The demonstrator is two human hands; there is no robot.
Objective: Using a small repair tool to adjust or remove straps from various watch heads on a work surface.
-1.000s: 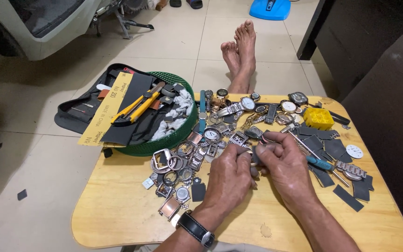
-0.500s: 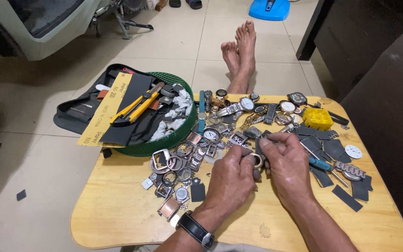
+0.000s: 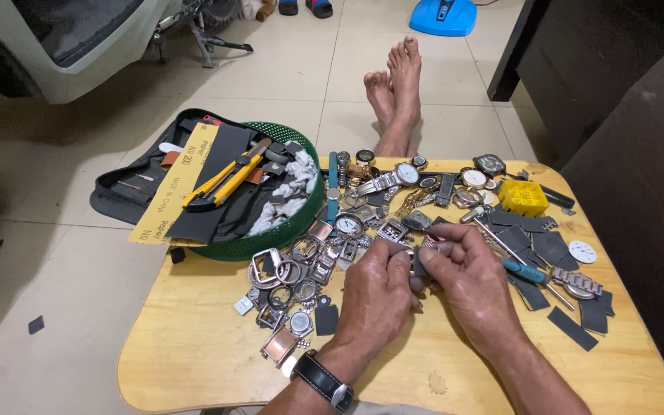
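Both hands meet over the middle of a low wooden table; the left hand, with a black-strapped wristwatch on its wrist, is curled narrow, its fingers pinched on a small dark watch part that sits between the two hands; the right hand is likewise closed around the same piece from the other side, its thumb and forefinger pressed on it, though exactly what the piece is cannot be told, since the fingers hide most of it; just left of the left hand lies a scatter of empty metal watch cases and rings, some touching one another; beyond the hands, toward the far edge of the table, lie whole watches with pale dials and linked metal bands; to the right of the right hand a blue-handled screwdriver lies among flat dark grey squares, and a loose white dial rests near the table's right edge; a small yellow plastic block stands at the far right; at the table's far left corner a green plastic basket holds yellow-handled pliers, sheets of dark and yellow sandpaper and crumpled grey cloth, overhanging a black zip case; the person's bare feet stretch out on the tiled floor past the table.
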